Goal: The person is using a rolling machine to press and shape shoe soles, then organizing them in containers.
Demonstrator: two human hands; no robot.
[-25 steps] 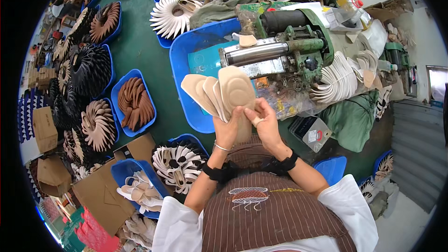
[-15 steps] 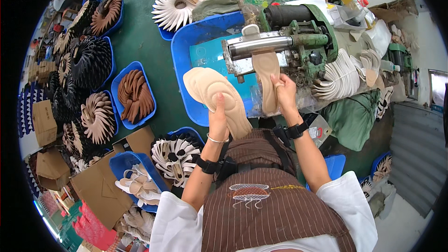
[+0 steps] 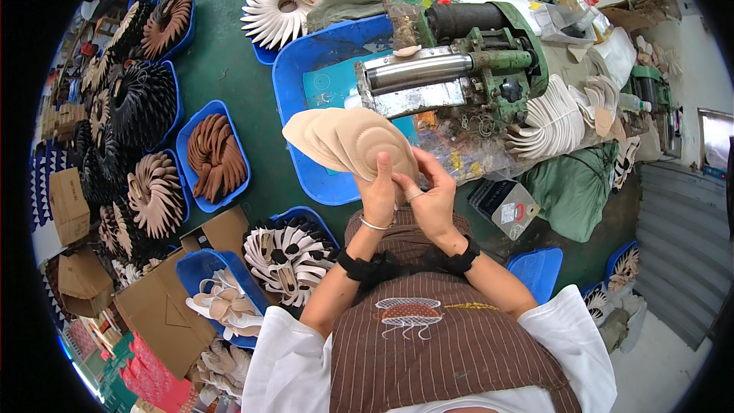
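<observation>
A fanned stack of beige padded insoles [image 3: 344, 138] is held in front of me, over the near edge of a blue tub. My left hand [image 3: 377, 195] grips its lower end, thumb pressed on top. At the right side of the stack, my right hand [image 3: 432, 199] pinches the insoles' lower edge with bent fingers; its fingertips are partly hidden. Just beyond stands a green machine with a shiny metal roller [image 3: 420, 70]. A small beige piece [image 3: 407, 51] shows at the roller's far side.
The large blue tub [image 3: 287, 107] stands left of the machine. White insoles [image 3: 547, 126] lie stacked on the right, above a green sack [image 3: 573, 191]. Blue tubs with brown insoles [image 3: 218, 157] and white ones [image 3: 290, 260] sit on the floor. A cardboard sheet [image 3: 164, 310] leans at lower left.
The insole in my right hand has left the roller and joined the stack. My right hand has moved left and nearer, meeting my left hand. The stack is now fanned to the left.
</observation>
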